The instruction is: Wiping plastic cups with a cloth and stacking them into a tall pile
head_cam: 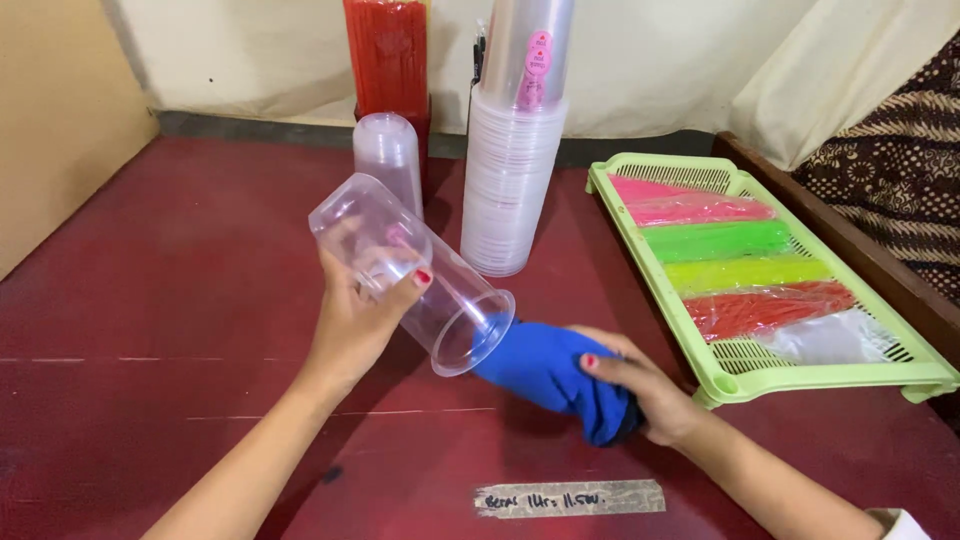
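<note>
Here the left hand [352, 318] wraps a clear plastic cup [412, 272] held on its side, mouth toward four o'clock; the right hand [640, 385] grips a bunched blue cloth [545, 365] touching that mouth. At twelve o'clock stands a cup stack [508, 190], at three o'clock a green tray [655, 270]

1. In your left hand [355, 320] the cup [410, 272] is clear, glossy, smooth plastic.
2. In your right hand [650, 390] the cloth [545, 365] is soft, matt blue fabric.
3. Under both hands the table [170, 300] is dark red with a dull sheen.
4. Beyond your right hand the tray [655, 275] is matt green perforated plastic; its straw packs [745, 270] are in shiny film.
5. Ahead of your left hand the cup stack [510, 180] is glossy, clear plastic.
</note>
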